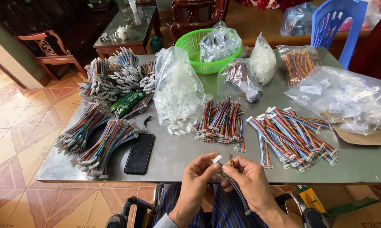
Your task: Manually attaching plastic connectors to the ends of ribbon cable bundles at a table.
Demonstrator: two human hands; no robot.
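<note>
At the near edge of the metal table (173,158), my left hand (197,177) pinches a small white plastic connector (217,159) at its fingertips. My right hand (250,179) holds a multicoloured ribbon cable (232,169) that hangs down toward my lap. The cable's free end (231,159) sits right beside the connector, the two hands almost touching. In front of my hands lie a short stack of the same ribbon cables (221,120) and a fanned pile of longer ones (289,137). A clear bag of white connectors (177,86) stands open, with several spilled at its foot (175,126).
A black phone (140,153) lies at the left front. Large bundles of finished cables (99,141) fill the left side. A green basket (199,50), several clear bags (342,95), torn cardboard (361,137) and a blue chair (340,25) sit at the back and right.
</note>
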